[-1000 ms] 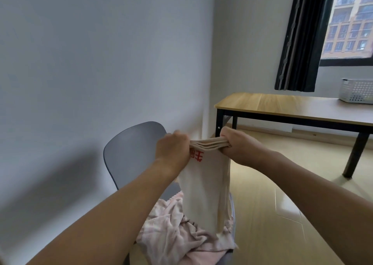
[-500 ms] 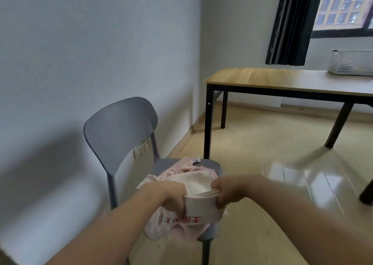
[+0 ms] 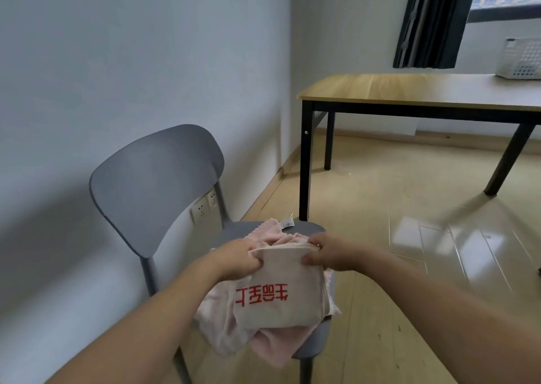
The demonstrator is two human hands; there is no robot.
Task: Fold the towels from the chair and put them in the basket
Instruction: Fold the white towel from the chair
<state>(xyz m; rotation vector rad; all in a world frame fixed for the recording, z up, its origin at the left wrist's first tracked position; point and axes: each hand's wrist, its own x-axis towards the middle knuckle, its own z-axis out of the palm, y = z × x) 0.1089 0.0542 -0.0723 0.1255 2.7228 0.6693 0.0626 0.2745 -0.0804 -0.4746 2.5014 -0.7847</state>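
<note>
A folded cream towel (image 3: 278, 301) with red lettering hangs just above the grey chair (image 3: 152, 179). My left hand (image 3: 234, 259) pinches its top left corner and my right hand (image 3: 328, 253) pinches its top right corner. Under it, a heap of pale pink towels (image 3: 272, 345) lies on the chair seat and spills over the front edge. The white perforated basket (image 3: 521, 59) stands on the far right of the wooden table (image 3: 395, 88), partly cut off by the frame edge.
The chair stands against the grey wall, with a wall socket (image 3: 202, 208) behind it. The table's black legs (image 3: 306, 164) rise just beyond the chair. Glossy wooden floor (image 3: 439, 252) lies to the right. A dark curtain (image 3: 427, 21) hangs by the window.
Both hands have come down from chest height to just above the chair seat. The towel, which hung long, is now folded shorter, its red lettering facing me.
</note>
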